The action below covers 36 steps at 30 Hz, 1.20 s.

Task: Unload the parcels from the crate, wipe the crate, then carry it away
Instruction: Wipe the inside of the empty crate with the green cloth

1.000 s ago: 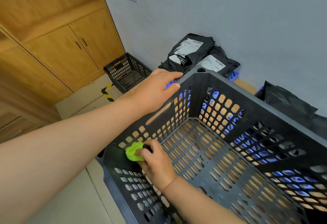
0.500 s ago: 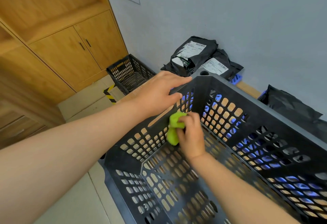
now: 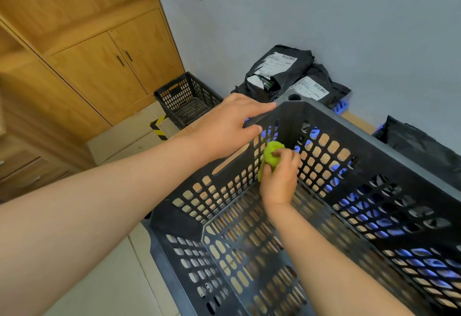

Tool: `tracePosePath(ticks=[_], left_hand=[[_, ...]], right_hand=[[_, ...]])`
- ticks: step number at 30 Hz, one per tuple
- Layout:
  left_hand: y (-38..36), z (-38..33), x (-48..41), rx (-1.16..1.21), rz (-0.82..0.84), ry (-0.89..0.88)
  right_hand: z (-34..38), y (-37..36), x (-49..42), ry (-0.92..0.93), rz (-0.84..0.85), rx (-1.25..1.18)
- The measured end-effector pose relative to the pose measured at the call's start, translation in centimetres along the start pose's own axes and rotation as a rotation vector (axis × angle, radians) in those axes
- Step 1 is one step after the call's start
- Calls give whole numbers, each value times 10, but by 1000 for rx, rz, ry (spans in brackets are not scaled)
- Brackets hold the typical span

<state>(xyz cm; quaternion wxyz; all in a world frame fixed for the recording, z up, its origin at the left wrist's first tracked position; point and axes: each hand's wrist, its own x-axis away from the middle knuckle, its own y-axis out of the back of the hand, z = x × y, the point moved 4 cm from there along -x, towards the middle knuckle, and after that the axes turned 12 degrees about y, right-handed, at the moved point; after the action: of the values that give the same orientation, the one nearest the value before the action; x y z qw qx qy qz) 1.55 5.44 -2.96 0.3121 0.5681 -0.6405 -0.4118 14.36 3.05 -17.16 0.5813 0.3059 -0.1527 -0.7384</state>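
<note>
Cloth (image 3: pixel 272 153), green, bunched in the curled fingers of the right hand (image 3: pixel 279 181) and pressed into the far left inner corner of the crate (image 3: pixel 361 141); one second earlier it sat low at the near left corner, so it has travelled along the left side. Left hand (image 3: pixel 224 128) lies with near-straight fingers over the left rim by that corner, as before. Black parcels (image 3: pixel 279 71) lie outside beyond the far corner against the grey wall (image 3: pixel 349 16), with a smaller black crate (image 3: pixel 187 101) by the wooden cabinets (image 3: pixel 112 66).

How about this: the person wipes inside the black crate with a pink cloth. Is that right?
Not quite. The cloth is bright green, not pink. The head view shows the right hand wiping inside the black crate with it.
</note>
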Motion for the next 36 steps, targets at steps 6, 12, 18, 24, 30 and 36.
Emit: tracePosePath(ticks=[6,12,18,24,30,36], left_hand=[[-1,1,-1,4,5,3],[1,0,-1,-28,-4,18],[1,-1,1,-35,-5,31],[1,0,1,-55,-19,28],[1,1,0,-57,-32,20],[0,0,0,-46,-31,16]], right_hand=[[18,-17,57,130,83,-175],[43,-41,124,434,337,-203],[45,-53,143,594,502,-217],[25,-46,114,502,411,-192],[-3,-30,62,322,256,-201],[-33,-5,-2,60,84,5]])
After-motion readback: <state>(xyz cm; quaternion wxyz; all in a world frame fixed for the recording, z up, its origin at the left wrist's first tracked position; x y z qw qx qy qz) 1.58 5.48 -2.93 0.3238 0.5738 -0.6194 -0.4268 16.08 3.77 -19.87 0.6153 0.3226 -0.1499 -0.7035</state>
